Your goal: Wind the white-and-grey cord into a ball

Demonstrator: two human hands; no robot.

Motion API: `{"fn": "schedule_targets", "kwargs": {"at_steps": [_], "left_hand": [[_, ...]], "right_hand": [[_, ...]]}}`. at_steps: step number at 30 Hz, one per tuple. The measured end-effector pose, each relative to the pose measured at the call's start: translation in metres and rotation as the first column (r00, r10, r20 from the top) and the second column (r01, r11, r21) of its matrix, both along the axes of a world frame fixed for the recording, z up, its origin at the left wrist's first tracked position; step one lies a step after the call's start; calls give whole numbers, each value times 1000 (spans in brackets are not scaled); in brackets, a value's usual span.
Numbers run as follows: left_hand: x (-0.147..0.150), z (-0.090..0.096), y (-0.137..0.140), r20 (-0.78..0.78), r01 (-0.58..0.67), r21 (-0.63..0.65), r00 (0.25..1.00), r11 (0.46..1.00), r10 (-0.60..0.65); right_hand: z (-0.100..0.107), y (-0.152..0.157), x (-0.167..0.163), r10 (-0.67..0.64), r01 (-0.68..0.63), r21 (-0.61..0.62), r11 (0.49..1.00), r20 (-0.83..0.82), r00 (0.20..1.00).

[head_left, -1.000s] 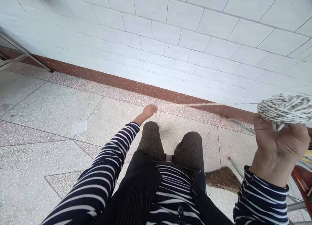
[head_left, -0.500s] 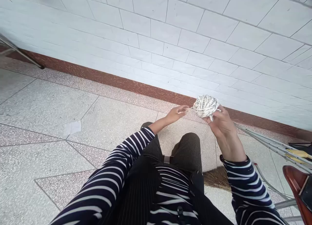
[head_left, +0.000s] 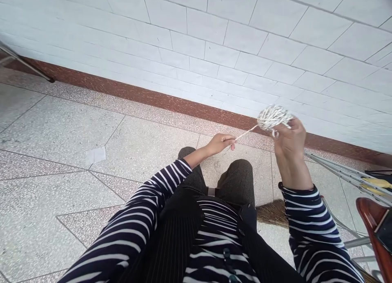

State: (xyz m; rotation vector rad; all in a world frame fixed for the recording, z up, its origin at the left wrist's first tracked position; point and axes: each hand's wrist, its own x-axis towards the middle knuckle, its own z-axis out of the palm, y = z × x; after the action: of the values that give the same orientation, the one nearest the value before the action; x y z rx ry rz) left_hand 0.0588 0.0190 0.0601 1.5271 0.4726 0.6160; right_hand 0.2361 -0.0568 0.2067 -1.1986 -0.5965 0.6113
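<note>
A ball of whitish yarn (head_left: 273, 117) is held up in front of the wall by my right hand (head_left: 289, 141), whose fingers curl round its right and lower side. From the ball's left side a single strand (head_left: 246, 132) runs down to the left, looking taut. My left hand (head_left: 221, 143) pinches this strand between thumb and fingers, above my knees. A small loose loop of yarn hangs under the ball beside my right thumb.
A white tiled wall (head_left: 211, 50) with a reddish-brown baseboard (head_left: 159, 104) rises ahead. At right are metal crutches (head_left: 339, 172), a brown chair (head_left: 369, 217) with a dark object, and broom bristles (head_left: 272, 212). White paper (head_left: 96, 155) lies on the floor at left.
My right hand has moved up and to the right with the yarn ball. The strand between the hands is longer and straighter. My left hand has closed on it, staying nearly in place.
</note>
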Motion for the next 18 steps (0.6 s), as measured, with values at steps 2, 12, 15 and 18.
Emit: {"fn": "schedule_targets", "kwargs": {"at_steps": [2,12,15,18], "left_hand": [[-12,-15,1,-92,9,25,996,1000,-7],[-22,-43,66,-374,-10,353,915,936,151],[-14,-52,71,-398,40,394,908,918,131],[-13,-65,65,-463,107,373,882,922,84]], "right_hand": [[8,-2,11,-45,43,65,997,28,999],[25,-23,5,-57,53,191,980,17,998],[36,-31,6,-84,68,224,972,62,995],[50,-37,13,-148,106,305,946,118,982]]}}
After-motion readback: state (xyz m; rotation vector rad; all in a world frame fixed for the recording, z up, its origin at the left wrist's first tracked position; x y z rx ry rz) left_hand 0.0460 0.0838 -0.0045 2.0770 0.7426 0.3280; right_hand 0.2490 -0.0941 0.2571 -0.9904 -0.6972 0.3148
